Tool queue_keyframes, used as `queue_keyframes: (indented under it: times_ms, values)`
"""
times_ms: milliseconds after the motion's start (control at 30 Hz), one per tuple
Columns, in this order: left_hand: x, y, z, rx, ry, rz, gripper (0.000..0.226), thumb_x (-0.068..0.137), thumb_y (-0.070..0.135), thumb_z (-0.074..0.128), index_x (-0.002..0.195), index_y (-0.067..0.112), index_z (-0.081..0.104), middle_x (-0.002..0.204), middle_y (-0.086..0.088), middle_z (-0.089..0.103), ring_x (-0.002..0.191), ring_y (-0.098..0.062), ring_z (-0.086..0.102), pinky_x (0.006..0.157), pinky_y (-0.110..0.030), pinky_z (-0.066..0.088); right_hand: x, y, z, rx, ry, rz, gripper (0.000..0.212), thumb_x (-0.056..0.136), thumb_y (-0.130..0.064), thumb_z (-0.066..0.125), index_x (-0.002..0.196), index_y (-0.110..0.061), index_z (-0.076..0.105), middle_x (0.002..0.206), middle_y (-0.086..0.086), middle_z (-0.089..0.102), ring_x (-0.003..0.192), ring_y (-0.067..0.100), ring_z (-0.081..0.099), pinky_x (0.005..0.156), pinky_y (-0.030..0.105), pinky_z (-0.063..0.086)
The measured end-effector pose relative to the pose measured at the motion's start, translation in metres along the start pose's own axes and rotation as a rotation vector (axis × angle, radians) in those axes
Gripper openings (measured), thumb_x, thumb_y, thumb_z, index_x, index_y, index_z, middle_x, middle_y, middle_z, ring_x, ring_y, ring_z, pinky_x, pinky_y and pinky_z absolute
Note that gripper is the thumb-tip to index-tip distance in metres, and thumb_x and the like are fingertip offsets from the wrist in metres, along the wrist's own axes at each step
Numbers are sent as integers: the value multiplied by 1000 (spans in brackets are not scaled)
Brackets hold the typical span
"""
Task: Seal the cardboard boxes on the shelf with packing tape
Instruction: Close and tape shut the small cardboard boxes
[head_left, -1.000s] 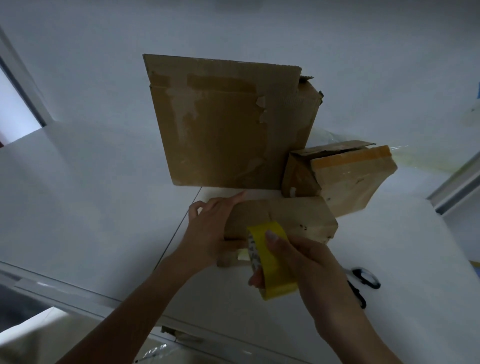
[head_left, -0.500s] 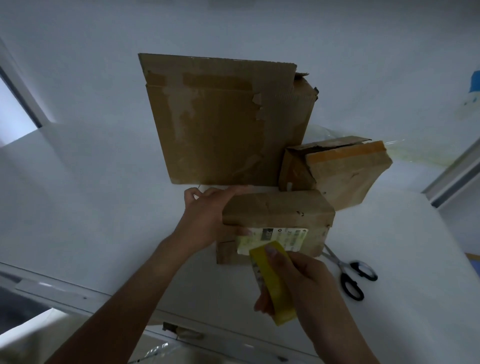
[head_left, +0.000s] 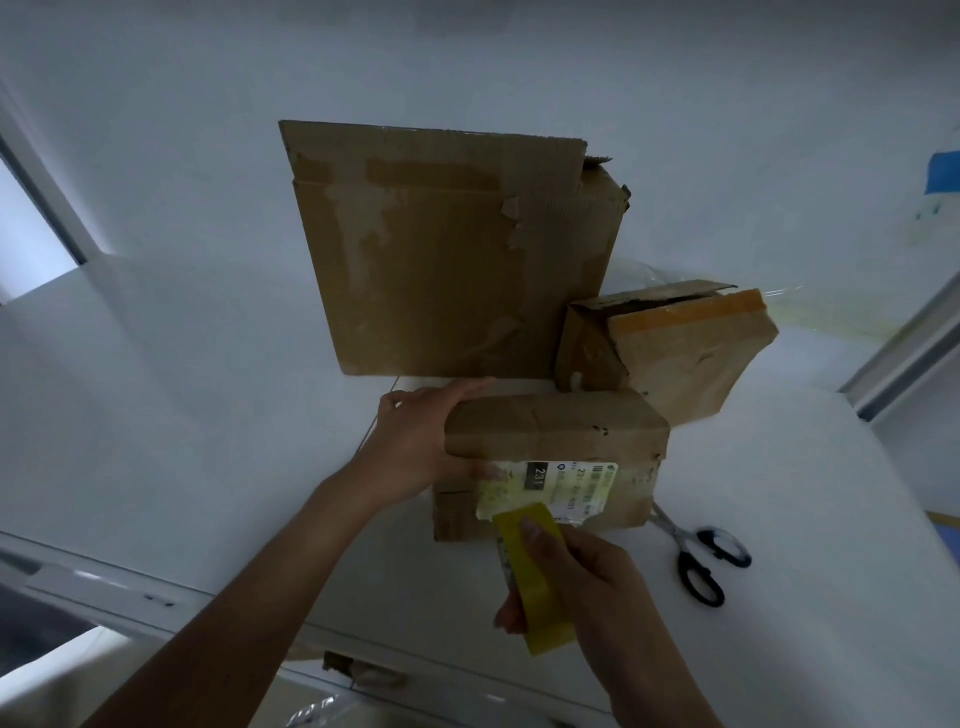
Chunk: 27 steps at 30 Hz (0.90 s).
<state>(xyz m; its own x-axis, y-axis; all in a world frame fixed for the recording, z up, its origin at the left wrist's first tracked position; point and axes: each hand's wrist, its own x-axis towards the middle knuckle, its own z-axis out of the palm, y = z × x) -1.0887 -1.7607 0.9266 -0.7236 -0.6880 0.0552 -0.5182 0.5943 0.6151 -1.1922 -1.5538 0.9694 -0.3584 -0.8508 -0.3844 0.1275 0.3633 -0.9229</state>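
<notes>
A small cardboard box (head_left: 561, 431) with a white shipping label sits on the white shelf (head_left: 208, 415) in front of me. My left hand (head_left: 415, 447) grips its left end, thumb on the near face and fingers over the top. My right hand (head_left: 582, 582) holds a yellow roll of packing tape (head_left: 532, 582) just below the box, and a strip of tape runs from the roll up onto the label. A large cardboard box (head_left: 447, 260) stands behind. A medium box (head_left: 675, 353) with an orange tape band and a loose flap leans at the right.
Black-handled scissors (head_left: 696, 561) lie on the shelf right of the small box. The shelf's front edge (head_left: 156, 597) runs below my arms. A white wall stands behind the boxes, with clear plastic film (head_left: 639, 270) behind the medium box.
My right hand has drawn the tape roll down and away from the small box, uncovering its label. My left hand has shifted to clasp the box's left end.
</notes>
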Motion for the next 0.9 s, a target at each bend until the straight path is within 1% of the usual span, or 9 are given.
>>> queue_keyframes:
  times_ms: [67,167,300,367,433,600,667,767,900]
  values:
    - [-1,2,-3,-45,-28,9,100,58,76,76,144,51,31,144,22,46,131,-7,44,116,-39,30,1,3,0,-15,-1,6,33,97,-30,53,90,0,64,67,25,69,60,34,68,69,45,57]
    - [-4,5,-8,-101,-76,25,101,62,52,89,147,46,34,143,24,45,128,-1,44,106,-26,42,2,5,1,-26,-9,11,31,97,-28,53,93,0,64,67,25,69,60,34,68,72,50,57]
    - [1,4,-14,-143,-100,-9,101,59,52,90,146,45,38,140,22,51,126,0,47,102,-21,43,0,2,-1,-11,-11,-21,31,96,-27,54,89,1,64,66,24,69,57,31,68,62,39,57]
    - [4,2,-16,-205,-157,-67,96,60,50,90,144,45,43,134,21,56,122,2,49,91,-11,41,-1,-5,-4,40,5,-58,31,95,-27,55,87,0,66,66,25,69,54,29,67,54,33,55]
    - [5,0,-16,-246,-196,-110,88,63,48,89,142,41,48,131,20,58,122,1,51,83,-6,39,-1,-12,-7,88,6,-65,31,94,-26,56,86,1,69,66,27,68,52,29,66,50,28,52]
    - [7,-6,-13,-286,-206,-166,76,72,39,87,139,34,53,134,19,57,115,5,51,76,0,38,8,-7,-6,114,-7,-58,35,94,-28,56,89,3,70,67,27,67,52,27,64,51,28,52]
    - [9,-7,-14,-302,-221,-168,74,73,37,86,139,31,54,135,18,55,118,4,50,80,-2,39,11,-3,-4,85,-6,-76,35,91,-33,56,90,-1,70,67,25,69,56,29,66,57,32,54]
    - [11,-8,-15,-310,-245,-177,73,73,41,85,139,30,54,135,17,53,123,-2,50,90,-13,44,14,-1,-3,93,-8,-101,33,91,-32,57,90,-1,69,68,25,69,57,28,66,55,29,53]
    - [14,-18,-16,-309,-385,-240,61,76,44,83,130,30,60,122,12,64,108,-10,64,90,-35,58,15,-4,-3,78,-8,-164,28,86,-30,61,81,-3,67,63,23,67,53,23,63,52,24,49]
